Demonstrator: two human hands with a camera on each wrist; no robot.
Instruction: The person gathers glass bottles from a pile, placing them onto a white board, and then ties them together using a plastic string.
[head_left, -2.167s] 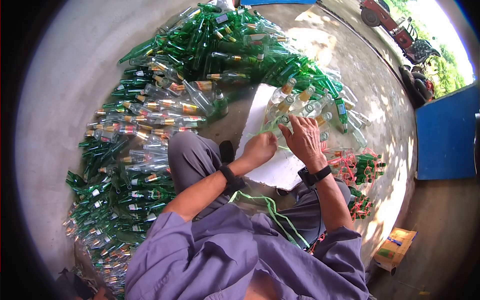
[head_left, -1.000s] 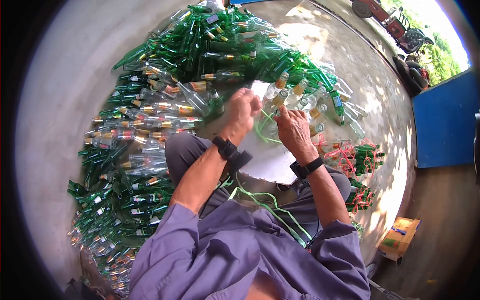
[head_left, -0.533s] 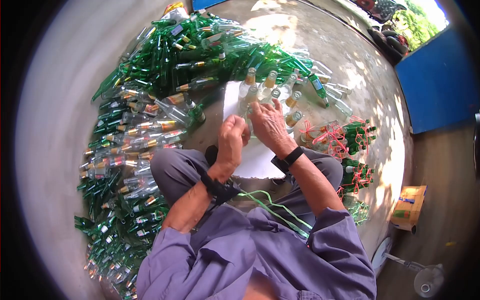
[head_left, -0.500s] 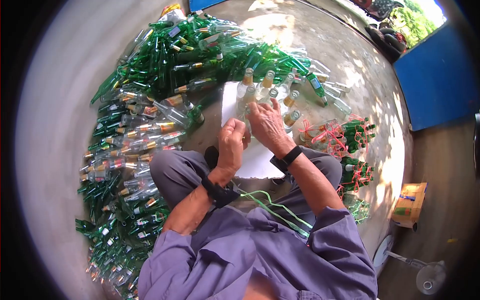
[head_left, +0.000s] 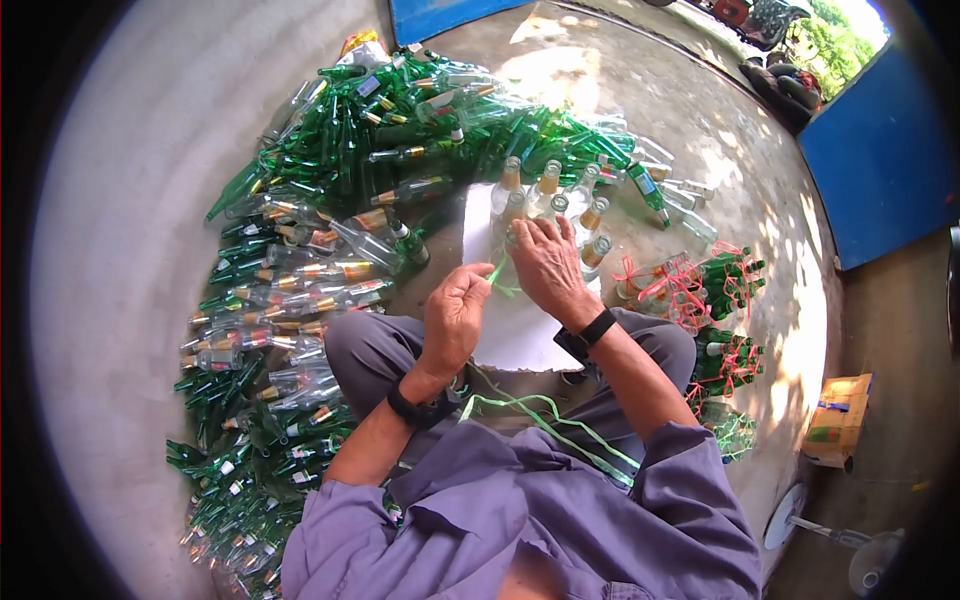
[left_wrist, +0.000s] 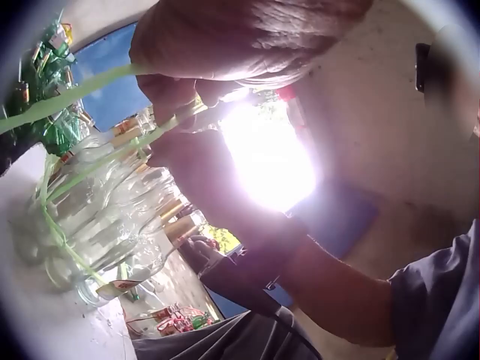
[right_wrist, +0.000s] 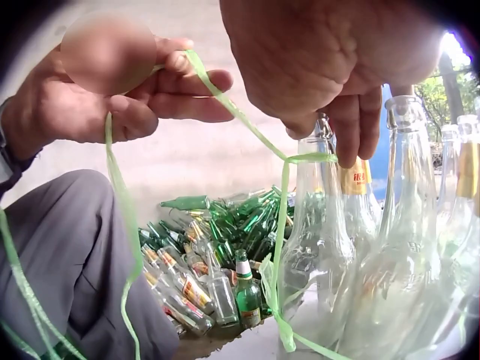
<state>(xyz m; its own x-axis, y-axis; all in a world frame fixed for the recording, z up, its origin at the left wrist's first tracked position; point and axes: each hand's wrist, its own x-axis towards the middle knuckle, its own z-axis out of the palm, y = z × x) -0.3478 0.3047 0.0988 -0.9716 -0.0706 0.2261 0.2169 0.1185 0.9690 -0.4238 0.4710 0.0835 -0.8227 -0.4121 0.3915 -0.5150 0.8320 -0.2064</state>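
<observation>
In the head view my left hand point(head_left: 455, 315) is left of the white board point(head_left: 520, 335). Its fingers pinch a light green plastic twine point(right_wrist: 232, 109), and another end hangs by the thumb in the right wrist view. My right hand point(head_left: 550, 262) is over the nearest upright clear glass bottle point(right_wrist: 319, 217), thumb and fingers on either side of its neck. From the left hand the twine runs to this neck, right under the right fingertips, then down the bottle's side. Several more clear bottles point(head_left: 592, 255), some with gold neck labels, stand grouped behind it on the board.
A large heap of green bottles point(head_left: 340, 135) and rows of clear ones point(head_left: 320, 270) lie at the back and left. Bundles tied with red twine point(head_left: 725, 350) stand at right. Loose green twine point(head_left: 545, 405) trails across the lap. A cardboard box point(head_left: 838, 420) lies further right.
My left hand went from close beside the right hand out to the upper left, then came back lower, nearer the left knee. The right hand stays at the bottles. The head view has shifted.
</observation>
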